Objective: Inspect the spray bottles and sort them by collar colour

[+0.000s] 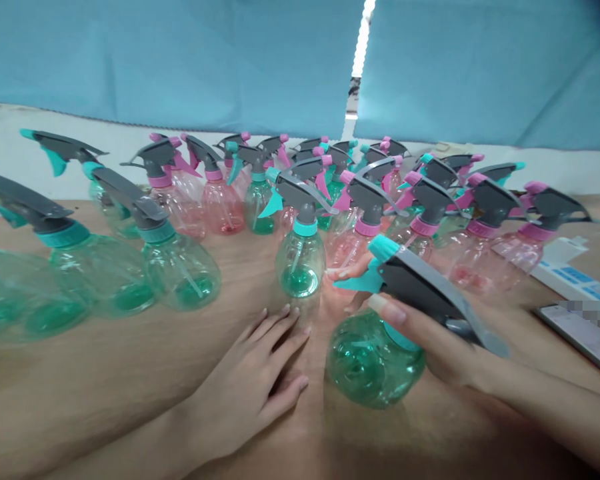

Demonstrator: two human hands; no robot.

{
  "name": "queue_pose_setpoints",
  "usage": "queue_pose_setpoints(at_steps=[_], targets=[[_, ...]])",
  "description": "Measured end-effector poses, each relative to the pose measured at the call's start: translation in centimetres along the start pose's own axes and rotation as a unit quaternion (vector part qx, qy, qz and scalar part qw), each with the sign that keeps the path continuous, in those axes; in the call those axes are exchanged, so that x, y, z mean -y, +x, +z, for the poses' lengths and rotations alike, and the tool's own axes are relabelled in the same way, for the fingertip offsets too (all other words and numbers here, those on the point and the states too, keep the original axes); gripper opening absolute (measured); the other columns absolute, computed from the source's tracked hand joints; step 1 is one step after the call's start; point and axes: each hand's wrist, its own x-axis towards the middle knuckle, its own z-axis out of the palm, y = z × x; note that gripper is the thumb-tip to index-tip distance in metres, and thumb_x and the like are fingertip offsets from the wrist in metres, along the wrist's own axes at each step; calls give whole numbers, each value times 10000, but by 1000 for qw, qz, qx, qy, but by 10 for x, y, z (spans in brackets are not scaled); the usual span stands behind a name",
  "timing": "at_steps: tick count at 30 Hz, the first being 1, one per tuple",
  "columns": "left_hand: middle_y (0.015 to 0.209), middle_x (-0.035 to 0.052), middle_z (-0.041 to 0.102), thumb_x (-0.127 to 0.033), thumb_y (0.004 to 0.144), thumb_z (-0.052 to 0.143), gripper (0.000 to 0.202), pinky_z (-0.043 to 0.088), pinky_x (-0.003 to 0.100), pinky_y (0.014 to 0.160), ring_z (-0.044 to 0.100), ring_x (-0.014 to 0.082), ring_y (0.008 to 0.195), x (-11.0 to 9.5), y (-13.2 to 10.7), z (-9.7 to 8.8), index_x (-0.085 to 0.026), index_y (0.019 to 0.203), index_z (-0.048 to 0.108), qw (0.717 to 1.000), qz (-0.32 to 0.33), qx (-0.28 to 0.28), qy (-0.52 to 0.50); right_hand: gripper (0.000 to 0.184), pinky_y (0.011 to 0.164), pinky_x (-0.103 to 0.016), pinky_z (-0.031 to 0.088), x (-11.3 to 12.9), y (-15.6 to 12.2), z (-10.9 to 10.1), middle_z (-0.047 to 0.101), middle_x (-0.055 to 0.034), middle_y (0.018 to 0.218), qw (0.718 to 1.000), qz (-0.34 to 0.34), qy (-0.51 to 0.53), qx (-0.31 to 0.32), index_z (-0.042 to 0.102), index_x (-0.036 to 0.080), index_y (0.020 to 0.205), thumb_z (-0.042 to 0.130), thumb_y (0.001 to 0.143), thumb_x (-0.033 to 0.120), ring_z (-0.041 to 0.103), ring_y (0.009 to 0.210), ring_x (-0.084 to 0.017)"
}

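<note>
My right hand [445, 347] is wrapped round the neck of a green spray bottle [365, 363] with a grey and turquoise trigger head. This bottle tilts a little, and I cannot tell whether its base touches the table. My left hand [260, 373] lies flat on the wooden table [145, 393], its fingers stretched out and holding nothing. Just beyond those fingertips a second green spray bottle [301, 263] stands upright. Part of the right hand's fingers is hidden behind the held bottle's trigger.
Several green spray bottles [180, 273] stand at the left. Rows of pink spray bottles [223, 207], mixed with green ones, fill the back. At the right edge lie a phone [580, 333] and a white and blue item [570, 273]. A blue curtain [180, 60] hangs behind.
</note>
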Motion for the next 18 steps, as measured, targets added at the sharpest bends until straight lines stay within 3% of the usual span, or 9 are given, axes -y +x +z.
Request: queue_pose_setpoints(at_steps=[3,10,14,18], targets=[[1454,104,447,-336,952,518,470,308,472,1097,408,286,1323,0,1,-1,-164,1386,465,1000,-1,5,1,285,563,-282,470,5,1,-2,573,12,658,999,23,16,28,625,273,1137,492,929,415,535,548,-147],[1455,97,446,-341,956,515,470,298,471,1102,395,284,1332,0,0,0,-172,1391,458,1000,-1,0,-2,275,602,-278,501,16,-4,-10,647,15,742,995,80,-54,6,619,306,1146,591,881,373,602,617,-158],[1470,93,425,-348,959,508,475,297,470,1102,386,280,1337,0,-1,2,-181,1399,446,1000,-5,-1,-1,270,501,-258,446,15,-2,-8,590,18,709,998,61,-23,19,622,294,1135,533,901,397,514,518,-130],[1467,96,429,-365,962,499,478,307,474,1095,393,282,1332,0,-1,3,-185,1401,441,1000,-4,0,3,272,501,-253,438,10,0,-3,565,16,695,999,49,14,18,612,284,1144,518,909,385,480,506,-122]])
